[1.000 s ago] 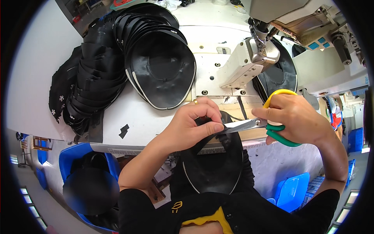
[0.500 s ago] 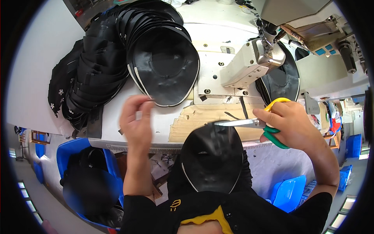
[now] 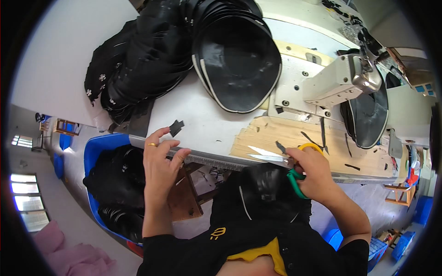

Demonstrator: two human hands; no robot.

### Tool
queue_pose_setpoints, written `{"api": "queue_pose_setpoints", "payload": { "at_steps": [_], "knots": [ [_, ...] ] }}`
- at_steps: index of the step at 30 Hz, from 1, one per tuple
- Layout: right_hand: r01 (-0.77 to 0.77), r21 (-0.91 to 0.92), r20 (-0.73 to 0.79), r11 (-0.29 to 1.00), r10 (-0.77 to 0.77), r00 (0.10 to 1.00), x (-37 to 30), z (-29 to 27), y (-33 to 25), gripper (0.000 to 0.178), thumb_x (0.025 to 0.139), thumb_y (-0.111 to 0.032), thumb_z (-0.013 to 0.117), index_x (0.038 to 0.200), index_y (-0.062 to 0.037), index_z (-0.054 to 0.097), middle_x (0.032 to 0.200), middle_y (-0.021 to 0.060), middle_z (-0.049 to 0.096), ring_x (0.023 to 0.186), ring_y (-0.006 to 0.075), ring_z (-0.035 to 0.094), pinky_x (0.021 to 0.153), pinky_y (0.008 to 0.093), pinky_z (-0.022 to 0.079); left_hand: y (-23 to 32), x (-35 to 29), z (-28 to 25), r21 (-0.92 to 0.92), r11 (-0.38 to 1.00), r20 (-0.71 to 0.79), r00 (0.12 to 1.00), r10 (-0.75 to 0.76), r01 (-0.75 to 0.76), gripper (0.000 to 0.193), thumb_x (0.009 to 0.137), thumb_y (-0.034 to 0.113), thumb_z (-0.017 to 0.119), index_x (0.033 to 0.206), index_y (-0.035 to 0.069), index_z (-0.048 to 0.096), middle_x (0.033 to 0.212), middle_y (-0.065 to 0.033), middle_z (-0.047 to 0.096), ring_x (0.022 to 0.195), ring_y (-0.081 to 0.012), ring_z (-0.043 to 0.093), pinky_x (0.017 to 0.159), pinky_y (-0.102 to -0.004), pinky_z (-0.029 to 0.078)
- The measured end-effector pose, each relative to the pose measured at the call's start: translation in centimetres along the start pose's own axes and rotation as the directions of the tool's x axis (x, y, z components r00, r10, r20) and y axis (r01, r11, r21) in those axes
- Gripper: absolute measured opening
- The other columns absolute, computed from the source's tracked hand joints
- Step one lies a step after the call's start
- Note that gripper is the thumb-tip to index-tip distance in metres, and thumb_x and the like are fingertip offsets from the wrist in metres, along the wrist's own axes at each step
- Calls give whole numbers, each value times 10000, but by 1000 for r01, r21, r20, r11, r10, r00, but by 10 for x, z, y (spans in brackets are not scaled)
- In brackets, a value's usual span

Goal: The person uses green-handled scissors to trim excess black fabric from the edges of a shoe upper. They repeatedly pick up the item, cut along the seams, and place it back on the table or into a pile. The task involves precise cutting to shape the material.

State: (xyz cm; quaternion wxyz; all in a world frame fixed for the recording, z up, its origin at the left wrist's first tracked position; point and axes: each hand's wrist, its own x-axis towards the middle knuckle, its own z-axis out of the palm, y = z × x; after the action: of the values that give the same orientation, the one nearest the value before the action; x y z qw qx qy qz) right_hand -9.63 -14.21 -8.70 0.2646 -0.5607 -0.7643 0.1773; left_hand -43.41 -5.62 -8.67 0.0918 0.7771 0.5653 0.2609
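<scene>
My right hand [image 3: 313, 177] grips a pair of scissors [image 3: 276, 159] with one yellow and one green handle loop. Their blades are parted and point left over the table's front edge. A small dark scrap [image 3: 280, 146] shows beside the blades. Left of it, my left hand [image 3: 161, 163], a ring on one finger, is spread with nothing held in it. Just beyond its fingertips is a black fabric scrap [image 3: 176, 128]; whether they touch I cannot tell. Below the blades, a black rounded panel [image 3: 264, 191] with pale edging lies across my lap.
A large fanned stack of black panels [image 3: 235, 64] covers the table's back left. To its right stands a white sewing machine arm [image 3: 329, 83], with more black panels [image 3: 368, 115] behind it. Thin black offcuts lie on brown tape [image 3: 276, 133]. A blue bin [image 3: 94, 193] holds black pieces.
My view has swung left. The left hand's fingers have spread apart, and a black scrap now shows by them. The scissors have come down and left, their blades now parted; the lap panel sits lower.
</scene>
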Motion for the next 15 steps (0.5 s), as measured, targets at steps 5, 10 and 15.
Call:
{"api": "queue_pose_setpoints", "payload": {
  "at_steps": [5, 10, 15],
  "knots": [
    [-47, 286, -55, 957, 65, 996, 10, -5, -3, 541, 642, 99, 646, 1144, -61, 520, 772, 62, 516, 629, 169, 511, 631, 263, 446, 54, -3, 35, -494, 846, 150, 938, 311, -201, 548, 708, 333, 756, 1141, 48, 579, 1173, -148, 565, 1117, -330, 511, 933, -412, 401],
    [-145, 507, -71, 850, 208, 976, -2, -2, -8, 459, 749, 68, 627, 1180, -34, 508, 829, 31, 531, 701, 106, 525, 637, 247, 452, 64, -90, 135, -550, 671, 139, 738, 660, -497, 537, 784, 321, 704, 1238, 88, 535, 1356, -138, 434, 1291, -364, 334, 1058, -494, 254],
    [-158, 548, -55, 821, 224, 973, -11, -5, -15, 472, 747, 57, 645, 1191, -37, 514, 846, 35, 550, 738, 105, 548, 674, 239, 466, 52, -108, 192, -438, 863, 456, 765, 455, -252, 573, 795, 276, 674, 1309, 113, 479, 1352, -177, 430, 1323, -362, 292, 1084, -492, 222]
  ]
}}
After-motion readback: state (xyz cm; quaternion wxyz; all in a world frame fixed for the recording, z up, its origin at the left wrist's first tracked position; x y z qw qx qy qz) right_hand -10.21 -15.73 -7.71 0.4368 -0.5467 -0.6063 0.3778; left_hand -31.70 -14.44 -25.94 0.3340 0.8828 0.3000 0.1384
